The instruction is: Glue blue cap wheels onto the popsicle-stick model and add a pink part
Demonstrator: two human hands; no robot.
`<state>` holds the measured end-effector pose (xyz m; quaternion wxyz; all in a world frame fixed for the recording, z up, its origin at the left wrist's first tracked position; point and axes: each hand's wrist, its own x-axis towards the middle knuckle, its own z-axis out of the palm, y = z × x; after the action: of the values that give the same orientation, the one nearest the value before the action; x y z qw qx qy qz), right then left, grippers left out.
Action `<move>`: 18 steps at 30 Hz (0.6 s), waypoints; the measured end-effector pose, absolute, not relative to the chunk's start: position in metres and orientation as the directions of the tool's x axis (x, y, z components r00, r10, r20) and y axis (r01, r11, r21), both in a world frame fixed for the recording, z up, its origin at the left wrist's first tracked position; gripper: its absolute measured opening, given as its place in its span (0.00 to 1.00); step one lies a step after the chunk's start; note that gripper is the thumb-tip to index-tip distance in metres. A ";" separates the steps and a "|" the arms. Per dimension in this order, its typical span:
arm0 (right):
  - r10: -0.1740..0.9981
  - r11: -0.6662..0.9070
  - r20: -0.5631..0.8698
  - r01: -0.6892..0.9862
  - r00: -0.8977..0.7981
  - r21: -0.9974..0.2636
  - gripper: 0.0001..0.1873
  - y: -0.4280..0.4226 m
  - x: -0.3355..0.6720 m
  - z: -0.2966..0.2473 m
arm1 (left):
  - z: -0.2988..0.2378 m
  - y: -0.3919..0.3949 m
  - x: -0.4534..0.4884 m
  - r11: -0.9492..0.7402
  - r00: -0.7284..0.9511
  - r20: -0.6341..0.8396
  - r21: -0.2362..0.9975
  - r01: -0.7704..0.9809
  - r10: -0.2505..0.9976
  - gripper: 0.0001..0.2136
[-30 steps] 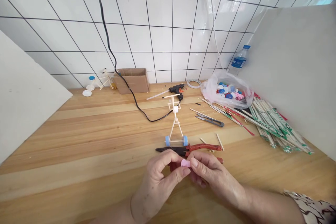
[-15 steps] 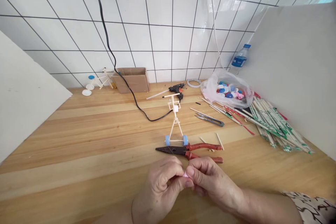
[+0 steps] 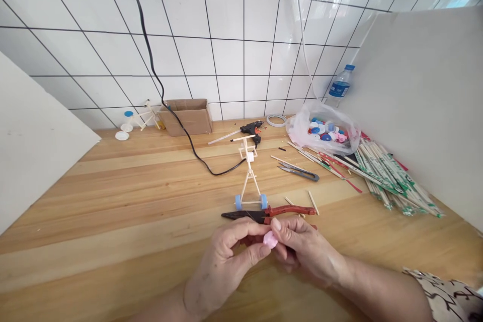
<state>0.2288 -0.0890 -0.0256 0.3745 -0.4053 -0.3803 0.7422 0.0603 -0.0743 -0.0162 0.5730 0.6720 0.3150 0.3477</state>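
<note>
Left hand (image 3: 222, 261) and right hand (image 3: 307, 249) both pinch one small pink piece (image 3: 270, 239) between thumbs and fingers — held just in front of the red-handled pliers (image 3: 249, 215), which they partly cover. Stick model (image 3: 249, 176) with blue wheels (image 3: 263, 202) stands right behind the pliers; glue gun (image 3: 251, 128) farther back, grey snips (image 3: 300, 172) off to the right — both on the wooden table (image 3: 113, 211).

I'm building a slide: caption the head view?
Left hand and right hand hold a pink piece near pliers and a stick model.
</note>
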 end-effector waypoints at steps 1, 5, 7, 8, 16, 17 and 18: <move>0.868 -0.423 -0.314 -0.241 -0.385 -0.874 0.28 -0.089 0.228 -0.026 | -0.016 -0.074 0.060 -0.159 0.554 0.110 0.987 0.040 0.825 0.07; 0.886 -0.355 -0.281 -0.151 -0.368 -0.923 0.31 -0.090 0.229 -0.022 | -0.015 -0.076 0.062 -0.220 0.470 0.146 0.970 0.107 0.870 0.06; 0.890 -0.293 -0.238 -0.088 -0.388 -0.952 0.28 -0.089 0.230 -0.020 | -0.016 -0.076 0.063 -0.238 0.468 0.159 0.965 0.114 0.869 0.05; 0.888 -0.265 -0.216 -0.069 -0.406 -0.962 0.27 -0.089 0.230 -0.019 | -0.016 -0.077 0.063 -0.243 0.481 0.162 0.964 0.110 0.862 0.04; 0.881 -0.189 -0.150 -0.042 -0.448 -0.981 0.22 -0.097 0.228 -0.024 | -0.021 -0.083 0.064 -0.222 0.488 0.180 0.975 0.030 0.854 0.06; 0.884 -0.183 -0.146 -0.042 -0.444 -0.982 0.22 -0.098 0.227 -0.024 | -0.022 -0.083 0.065 -0.203 0.485 0.166 0.979 0.025 0.859 0.06; 0.888 -0.186 -0.148 -0.046 -0.436 -0.981 0.22 -0.099 0.227 -0.024 | -0.021 -0.083 0.065 -0.184 0.485 0.150 0.983 0.022 0.862 0.06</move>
<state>0.2268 -0.0987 -0.0244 0.3536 -0.3965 -0.5310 0.6602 0.0653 -0.0832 -0.0215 0.5462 0.6663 0.3315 0.3845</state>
